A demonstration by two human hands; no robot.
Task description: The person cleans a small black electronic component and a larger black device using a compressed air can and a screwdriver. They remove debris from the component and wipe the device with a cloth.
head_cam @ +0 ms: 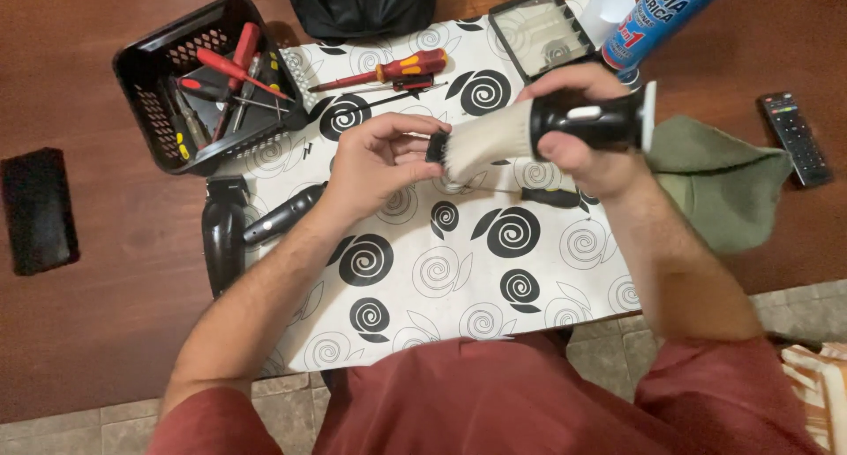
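I see my right hand point(578, 124) in the upper right of the frame, wrapped around the black handle of a handheld appliance point(547, 129) whose pale cream barrel points toward the centre. The fingers are closed firmly over the handle, and the appliance is lifted clear of the worktop point(106, 270). My left hand point(379, 160) sits just left of centre, its fingertips pinched on a small black piece point(437, 146) at the barrel's end; I cannot tell whether that piece is attached to the barrel or separate.

Below both hands lies a white mat point(441, 270) printed with black spirals, spread over the dark wooden worktop. At the upper left a black plastic basket point(141, 102) holds several screwdrivers with red handles. A red and yellow screwdriver point(393, 71) rests on the mat near the top centre, and another black-handled tool point(551, 197) lies on the mat just under the appliance. A black part point(225, 234) sits at the mat's left edge. At the top right I see a blue spray can point(662, 14), a white cap point(609, 10) and a dark rectangular grille point(538, 32). A green cloth point(723, 186) lies at the right, with a remote control point(794, 137) beyond it.
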